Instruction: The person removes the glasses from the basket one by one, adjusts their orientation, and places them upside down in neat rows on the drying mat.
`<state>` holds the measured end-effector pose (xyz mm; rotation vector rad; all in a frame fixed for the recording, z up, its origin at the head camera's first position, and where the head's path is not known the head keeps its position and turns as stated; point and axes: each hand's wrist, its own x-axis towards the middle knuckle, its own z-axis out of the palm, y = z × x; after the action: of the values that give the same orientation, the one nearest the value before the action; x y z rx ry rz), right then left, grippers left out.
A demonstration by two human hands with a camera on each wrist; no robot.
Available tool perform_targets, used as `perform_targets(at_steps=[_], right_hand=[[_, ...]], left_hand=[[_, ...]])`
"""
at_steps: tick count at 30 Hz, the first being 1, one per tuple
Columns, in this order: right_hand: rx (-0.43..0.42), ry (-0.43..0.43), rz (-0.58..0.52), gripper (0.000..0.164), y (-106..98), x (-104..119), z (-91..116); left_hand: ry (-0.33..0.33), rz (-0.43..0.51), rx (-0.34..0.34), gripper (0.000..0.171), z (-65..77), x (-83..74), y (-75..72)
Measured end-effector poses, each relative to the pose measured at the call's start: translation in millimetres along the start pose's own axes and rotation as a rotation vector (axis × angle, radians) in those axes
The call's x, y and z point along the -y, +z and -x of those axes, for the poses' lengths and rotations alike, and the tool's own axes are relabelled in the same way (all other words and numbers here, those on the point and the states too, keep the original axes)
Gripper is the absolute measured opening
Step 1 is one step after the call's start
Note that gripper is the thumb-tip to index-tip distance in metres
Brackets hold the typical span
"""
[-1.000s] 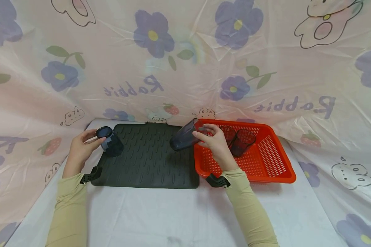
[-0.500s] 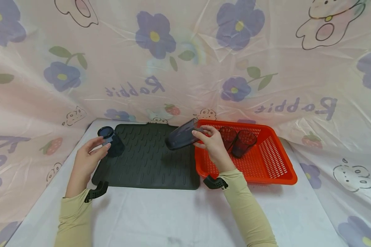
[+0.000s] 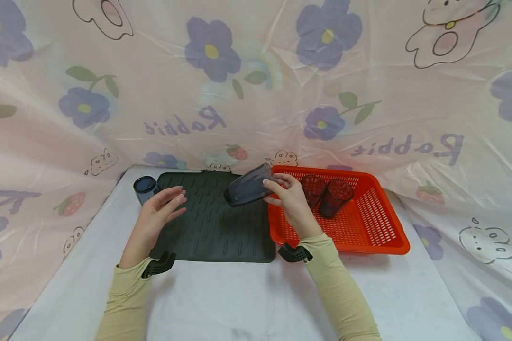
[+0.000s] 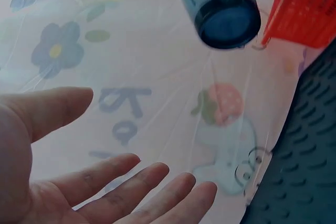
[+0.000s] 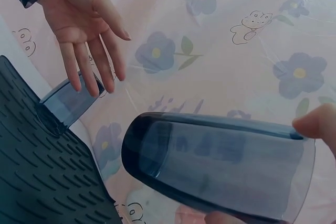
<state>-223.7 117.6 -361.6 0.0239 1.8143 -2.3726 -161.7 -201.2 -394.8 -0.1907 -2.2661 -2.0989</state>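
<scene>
- Blue tumbler: raised, tilted over right side of mat.
- Right grip: pinching it near rim.
- Left grip: spread.
- Handling: probably light, rigid, slippery, breakable; grasp around mid-wall.

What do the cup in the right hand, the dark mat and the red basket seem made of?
Cup: glass or clear plastic, unsure which, smooth and glossy; the printed sheet shows through its tinted wall. Dark mat: probably rubber or silicone, fairly matte, with a molded ridge pattern. Red basket: likely plastic, slightly shiny, with evenly perforated walls.
</scene>
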Motion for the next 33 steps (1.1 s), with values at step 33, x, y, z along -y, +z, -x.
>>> perform_targets(at_steps=[33], right_hand=[[0.041, -0.011, -0.089, 0.047, 12, 2, 7]], left_hand=[[-0.088, 0.194, 0.117, 0.054, -25.7, 1.2, 64.8]])
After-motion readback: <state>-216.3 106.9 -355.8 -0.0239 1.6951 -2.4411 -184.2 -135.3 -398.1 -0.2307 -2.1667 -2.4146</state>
